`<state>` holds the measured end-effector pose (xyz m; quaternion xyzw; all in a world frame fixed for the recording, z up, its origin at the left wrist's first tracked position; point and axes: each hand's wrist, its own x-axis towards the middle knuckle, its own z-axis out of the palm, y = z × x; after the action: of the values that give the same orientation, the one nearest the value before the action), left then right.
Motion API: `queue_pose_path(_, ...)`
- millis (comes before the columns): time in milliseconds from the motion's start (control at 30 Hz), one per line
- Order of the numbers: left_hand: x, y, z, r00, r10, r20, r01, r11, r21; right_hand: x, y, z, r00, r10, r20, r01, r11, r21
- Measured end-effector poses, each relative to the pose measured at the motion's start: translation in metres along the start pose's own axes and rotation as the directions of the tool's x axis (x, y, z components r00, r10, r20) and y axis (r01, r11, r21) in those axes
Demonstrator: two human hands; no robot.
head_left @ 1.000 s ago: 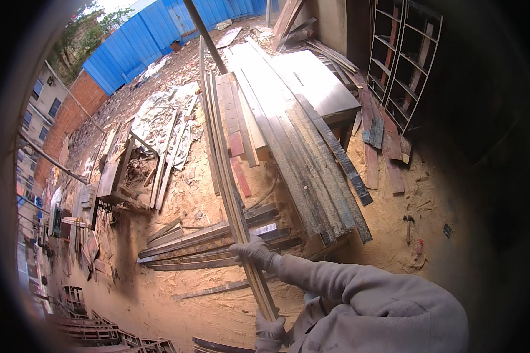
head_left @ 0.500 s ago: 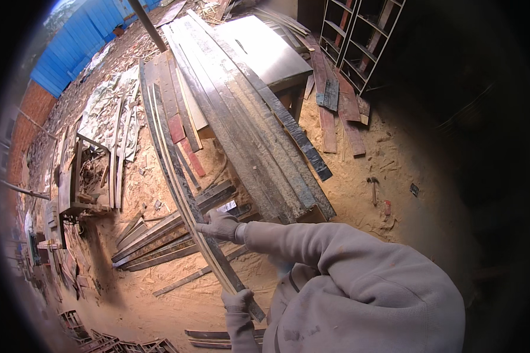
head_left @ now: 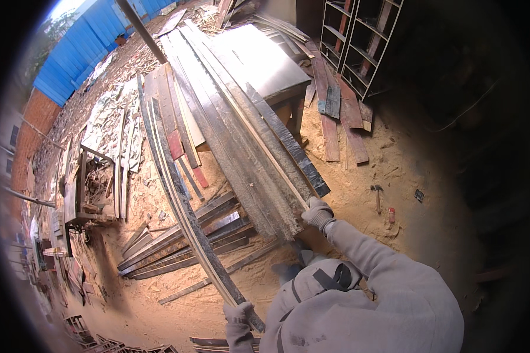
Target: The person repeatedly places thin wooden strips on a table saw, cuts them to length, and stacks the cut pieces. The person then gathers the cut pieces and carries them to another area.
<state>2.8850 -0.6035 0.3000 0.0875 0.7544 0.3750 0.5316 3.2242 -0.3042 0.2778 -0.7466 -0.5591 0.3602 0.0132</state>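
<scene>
Both my hands wear pale grey knitted gloves. My left hand (head_left: 238, 313) is closed round the near end of long narrow wooden strips (head_left: 185, 220), which run up along the left side of the workbench. My right hand (head_left: 318, 213) grips the near end of a light-edged wooden strip (head_left: 271, 156) lying lengthwise on the bench. The long dark bench top (head_left: 235, 159) is covered with sawdust. Just right of that strip lies a black-faced strip (head_left: 294, 146), apart from my hand.
Stacked boards (head_left: 176, 247) lie on the sawdust-covered floor below the bench. A hammer (head_left: 377, 199) and a small red object (head_left: 391, 215) are on the floor at right. Reddish planks (head_left: 347, 126) lie near a metal rack (head_left: 359, 53). A slanted pole (head_left: 141, 32) stands at the far end.
My right hand has moved right, from the strips at the left to the end of a strip on the bench. My left hand stays on its strips.
</scene>
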Motion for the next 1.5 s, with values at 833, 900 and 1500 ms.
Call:
queue_pose_path(833,-0.034,0.022,0.017,0.999,-0.044,0.013,0.045,0.997,-0.065,-0.033,-0.032,-0.035,0.678,-0.595,0.430,-0.354,0.248,0.902)
queue_pose_path(900,-0.037,0.019,0.015,0.998,-0.042,0.039,0.045,0.995,-0.085,-0.056,-0.035,-0.023,0.702,-0.597,0.388,-0.228,0.328,0.917)
queue_pose_path(1500,-0.055,0.023,0.053,0.981,-0.001,0.193,0.061,0.949,-0.308,-0.195,-0.053,0.010,0.739,-0.517,0.432,0.128,0.737,0.663)
